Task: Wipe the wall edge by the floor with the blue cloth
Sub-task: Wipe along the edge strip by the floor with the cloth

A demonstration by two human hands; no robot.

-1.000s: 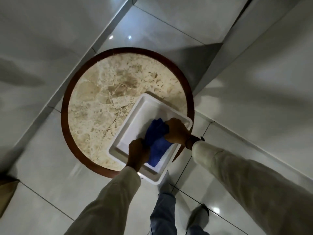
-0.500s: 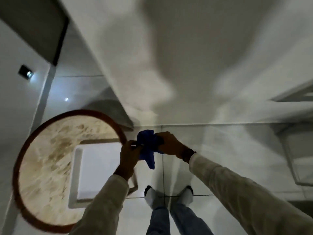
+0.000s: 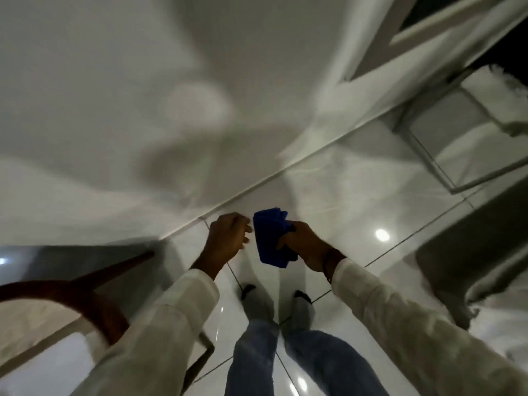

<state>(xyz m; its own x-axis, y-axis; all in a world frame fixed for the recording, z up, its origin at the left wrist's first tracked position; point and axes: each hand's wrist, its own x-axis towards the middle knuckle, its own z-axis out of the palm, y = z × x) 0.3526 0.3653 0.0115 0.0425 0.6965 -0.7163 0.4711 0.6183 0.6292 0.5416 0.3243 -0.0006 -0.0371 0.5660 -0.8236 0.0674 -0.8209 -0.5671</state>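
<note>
The blue cloth (image 3: 270,238) is bunched up in my right hand (image 3: 304,247), held in the air above the glossy floor. Just left of the cloth is my left hand (image 3: 227,238), its fingers curled and apart from the cloth, with nothing in it. The wall edge by the floor (image 3: 257,185) runs diagonally from lower left to upper right, a short way beyond both hands. The white wall (image 3: 143,95) above it is blurred and crossed by shadows.
The round marble table with a brown rim (image 3: 71,292) and the white tray (image 3: 43,364) lie at lower left, under my left sleeve. My feet (image 3: 274,307) stand on the white floor tiles (image 3: 357,212). A door frame (image 3: 400,38) and a dark mat (image 3: 471,252) sit at right.
The view swung right, from the table and tray toward the wall. The cloth was lifted out of the tray; my left hand let go of it, and it is now in my right hand only.
</note>
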